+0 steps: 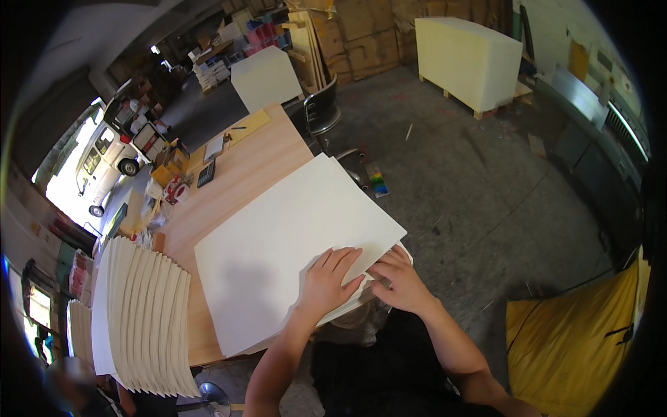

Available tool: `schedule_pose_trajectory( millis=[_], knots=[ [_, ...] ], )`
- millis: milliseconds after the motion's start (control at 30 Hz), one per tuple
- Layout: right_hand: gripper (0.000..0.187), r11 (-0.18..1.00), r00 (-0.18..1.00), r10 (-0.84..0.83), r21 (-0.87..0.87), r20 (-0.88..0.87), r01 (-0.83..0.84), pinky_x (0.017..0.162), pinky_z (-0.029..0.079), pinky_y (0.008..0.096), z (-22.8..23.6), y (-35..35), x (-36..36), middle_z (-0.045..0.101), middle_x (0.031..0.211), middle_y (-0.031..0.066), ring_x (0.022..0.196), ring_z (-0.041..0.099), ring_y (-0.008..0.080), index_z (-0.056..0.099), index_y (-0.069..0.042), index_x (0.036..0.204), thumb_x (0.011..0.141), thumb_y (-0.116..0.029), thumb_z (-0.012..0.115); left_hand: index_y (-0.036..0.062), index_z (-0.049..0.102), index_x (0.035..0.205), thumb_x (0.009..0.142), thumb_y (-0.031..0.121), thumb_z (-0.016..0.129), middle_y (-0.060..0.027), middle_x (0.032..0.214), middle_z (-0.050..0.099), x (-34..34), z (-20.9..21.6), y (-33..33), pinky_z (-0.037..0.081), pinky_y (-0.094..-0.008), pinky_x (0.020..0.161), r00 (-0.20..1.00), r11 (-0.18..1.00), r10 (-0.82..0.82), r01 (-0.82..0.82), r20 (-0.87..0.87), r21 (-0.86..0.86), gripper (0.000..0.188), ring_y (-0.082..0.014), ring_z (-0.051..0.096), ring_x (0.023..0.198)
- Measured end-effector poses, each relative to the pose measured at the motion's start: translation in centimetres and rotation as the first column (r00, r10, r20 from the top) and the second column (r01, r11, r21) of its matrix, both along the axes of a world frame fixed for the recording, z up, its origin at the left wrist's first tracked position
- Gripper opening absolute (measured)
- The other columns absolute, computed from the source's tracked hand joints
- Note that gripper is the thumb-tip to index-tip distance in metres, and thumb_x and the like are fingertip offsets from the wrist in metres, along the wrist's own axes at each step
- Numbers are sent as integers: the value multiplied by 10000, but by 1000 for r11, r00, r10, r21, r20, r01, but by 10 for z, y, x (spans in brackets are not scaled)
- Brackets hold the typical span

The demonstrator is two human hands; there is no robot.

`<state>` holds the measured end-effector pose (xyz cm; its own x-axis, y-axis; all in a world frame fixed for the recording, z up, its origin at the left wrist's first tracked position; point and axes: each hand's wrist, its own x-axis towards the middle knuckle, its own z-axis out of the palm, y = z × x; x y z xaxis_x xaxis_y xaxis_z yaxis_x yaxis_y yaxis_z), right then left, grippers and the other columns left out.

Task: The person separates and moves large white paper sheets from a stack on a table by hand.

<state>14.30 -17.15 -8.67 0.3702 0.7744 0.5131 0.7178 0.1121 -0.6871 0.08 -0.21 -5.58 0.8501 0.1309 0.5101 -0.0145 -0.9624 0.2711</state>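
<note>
A large white paper sheet (278, 236) lies on top of a stack of similar sheets at the near end of the wooden table. My left hand (330, 281) rests on it near the close right edge, fingers stretched forward and thumb apart. Just to the right, my right hand (401, 281) is at the stack's edge with bent fingers around the sheet's border. Its fingertips are partly hidden there. The top sheet's right corner sits slightly off the sheets beneath it.
A fanned pile of white sheets (142, 313) stands at the table's left. Farther along the wooden table (243, 163) are a calculator (206, 174) and tape rolls (180, 192). A black chair (322, 115) touches the far side. Wrapped pallets (465, 62) and a yellow cover (570, 354) stand on the floor.
</note>
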Motion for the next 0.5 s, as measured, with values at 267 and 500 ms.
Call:
schedule_pose_trajectory(
  millis=[267, 500],
  knots=[
    [425, 759, 916, -385, -525, 114, 384, 639, 534, 448, 17, -34, 41, 662, 801, 142, 741, 682, 339, 589, -32, 796, 934, -407, 734, 99, 670, 1313, 894, 229, 773, -82, 1225, 720, -2, -3, -4, 596, -406, 886, 998, 995, 64, -65, -16, -76, 451, -316, 711, 1040],
    [456, 939, 898, -338, -158, -280, 304, 578, 512, 398, 37, 14, 15, 599, 681, 121, 568, 618, 278, 542, -36, 766, 958, -404, 729, 103, 716, 1265, 969, 22, 624, -147, 1437, 595, -6, 3, 2, 591, -383, 889, 998, 928, -35, 51, 51, -369, 320, -298, 712, 1099]
  ],
)
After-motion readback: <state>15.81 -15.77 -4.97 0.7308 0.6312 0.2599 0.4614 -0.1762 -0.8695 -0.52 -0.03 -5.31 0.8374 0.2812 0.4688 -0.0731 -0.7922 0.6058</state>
